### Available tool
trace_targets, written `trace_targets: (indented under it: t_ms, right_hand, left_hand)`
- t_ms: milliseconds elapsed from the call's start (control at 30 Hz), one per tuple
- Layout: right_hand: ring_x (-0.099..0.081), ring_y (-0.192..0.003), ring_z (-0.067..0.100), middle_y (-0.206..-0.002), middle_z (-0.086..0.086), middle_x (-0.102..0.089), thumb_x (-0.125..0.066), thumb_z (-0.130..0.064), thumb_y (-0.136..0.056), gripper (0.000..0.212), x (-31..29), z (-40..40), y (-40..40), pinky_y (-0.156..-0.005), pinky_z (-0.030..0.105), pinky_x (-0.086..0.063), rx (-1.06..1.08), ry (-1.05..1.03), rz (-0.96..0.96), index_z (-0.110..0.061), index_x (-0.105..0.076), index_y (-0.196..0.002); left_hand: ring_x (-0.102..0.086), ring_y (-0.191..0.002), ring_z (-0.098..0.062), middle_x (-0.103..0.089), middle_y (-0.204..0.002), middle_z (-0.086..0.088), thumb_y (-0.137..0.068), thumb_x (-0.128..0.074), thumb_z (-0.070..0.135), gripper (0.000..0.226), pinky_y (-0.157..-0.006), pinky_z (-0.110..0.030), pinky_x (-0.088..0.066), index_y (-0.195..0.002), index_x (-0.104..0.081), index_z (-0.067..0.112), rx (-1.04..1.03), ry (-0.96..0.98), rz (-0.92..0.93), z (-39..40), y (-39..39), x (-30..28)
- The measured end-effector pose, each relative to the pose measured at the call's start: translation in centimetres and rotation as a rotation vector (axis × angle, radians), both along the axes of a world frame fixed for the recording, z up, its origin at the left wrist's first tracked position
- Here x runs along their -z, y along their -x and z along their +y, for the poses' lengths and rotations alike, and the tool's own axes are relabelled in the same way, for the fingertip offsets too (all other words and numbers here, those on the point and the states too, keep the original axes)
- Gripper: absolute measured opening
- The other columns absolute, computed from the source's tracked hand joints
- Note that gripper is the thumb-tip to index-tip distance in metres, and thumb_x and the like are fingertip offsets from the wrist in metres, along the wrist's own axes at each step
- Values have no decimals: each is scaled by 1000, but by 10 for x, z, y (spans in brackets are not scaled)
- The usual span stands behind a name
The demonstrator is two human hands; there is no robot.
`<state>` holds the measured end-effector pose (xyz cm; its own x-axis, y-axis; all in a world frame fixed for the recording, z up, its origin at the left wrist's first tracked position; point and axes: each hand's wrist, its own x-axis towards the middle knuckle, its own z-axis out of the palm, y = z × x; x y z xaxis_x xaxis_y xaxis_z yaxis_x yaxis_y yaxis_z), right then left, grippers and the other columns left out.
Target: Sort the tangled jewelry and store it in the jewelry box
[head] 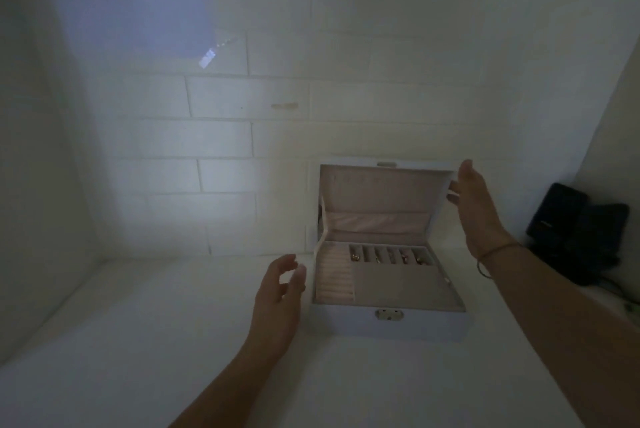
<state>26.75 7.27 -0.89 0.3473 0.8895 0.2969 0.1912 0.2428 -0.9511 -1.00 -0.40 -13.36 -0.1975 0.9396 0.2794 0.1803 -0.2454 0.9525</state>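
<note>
Soft inside, smooth outside

The jewelry box [388,323] by my hands looks smooth and pale on the outside, like matt fake leather. Its clasp [389,315] is shiny metal. The lid [381,192] and the trays have a soft pinkish lining that looks like velvet cloth. The small rings [356,257] in the slots gleam like gold metal. The table [138,341] is smooth, matt white. The wall [242,98] is painted brick, a bit rough. A black pouch [578,237] looks like dull cloth.

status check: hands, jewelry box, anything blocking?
Left hand open, empty, beside the jewelry box. Right hand open at the raised lid edge. Small pieces sit in the rear slots. Nothing blocking.
</note>
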Motion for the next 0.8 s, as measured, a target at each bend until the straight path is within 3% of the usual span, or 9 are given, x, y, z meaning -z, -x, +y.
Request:
trace_targets:
  t_ms: [100,200,267,333,400,467,600,733,800]
  right_hand:
    - [-45,-126,15,-137,-11,-41,-41,-52,-95,55,21,-37,-5,-107,31,-32,81,-81,40,-25,-36,-143]
    - [-41,-125,10,-135,-12,-42,-53,-39,-94,47,43,-73,-7,-109,30,-31,114,-86,45,-27,-44,-139]
    - [-45,-117,9,-124,-11,-49,-55,-31,-94,40,59,-92,-4,-101,27,-34,115,-87,44,-24,-50,-133]
    - [-52,-106,11,-109,-12,-56,-57,-24,-93,31,75,-108,-1,-89,25,-38,109,-100,7,-24,-56,-124]
    - [-55,-100,12,-103,-9,-60,-58,-19,-93,23,89,-117,-1,-84,22,-39,109,-83,-35,-24,-60,-115]
    - [-59,-97,13,-102,-10,-64,-57,-17,-93,16,101,-119,-6,-84,22,-42,101,-45,-73,-24,-66,-104]
    - [-64,-95,6,-103,-17,-68,-59,-18,-92,16,116,-116,-14,-88,38,-53,85,-5,-101,-21,-73,-98]
    - [-63,-85,-5,-104,-13,-67,-59,-12,-91,23,124,-115,-13,-68,15,-53,76,-69,-142,-32,-69,-91]
    - [-61,-85,-7,-102,-7,-67,-59,-8,-91,27,125,-116,-8,-68,7,-48,98,-96,-215,-33,-67,-90]
  left_hand:
    - [-68,-81,-3,-61,-120,2,-101,-42,37,24,-85,-39,-54,-121,-51,28,-13,29,-88,-4,-1,-3]
    - [-66,-85,-5,-61,-119,0,-101,-38,41,28,-91,-41,-52,-121,-51,26,-13,38,-92,-7,-11,-5]
    - [-65,-93,-12,-61,-118,0,-98,-36,51,38,-94,-43,-51,-122,-51,26,-24,29,-100,-9,-19,-5]
    - [-62,-100,-16,-61,-116,3,-94,-35,60,47,-93,-36,-52,-123,-51,27,-43,14,-100,-12,-25,-5]
    - [-58,-97,-8,-57,-119,4,-99,-41,48,38,-82,-12,-45,-126,-50,23,-63,6,-83,-15,-30,-5]
    - [-55,-93,2,-58,-121,2,-99,-48,36,33,-72,-8,-39,-126,-53,18,-77,23,-44,-14,-32,-2]
    - [-56,-93,2,-62,-118,-2,-99,-51,29,25,-70,-14,-39,-120,-58,17,-69,24,-13,-10,-34,6]
    - [-56,-97,-4,-60,-117,-1,-93,-49,42,36,-72,-18,-41,-123,-55,22,-65,-5,-13,-7,-36,8]
    - [-57,-100,-11,-58,-119,-1,-91,-45,45,44,-77,-24,-45,-127,-52,22,-64,-4,-23,-4,-39,9]
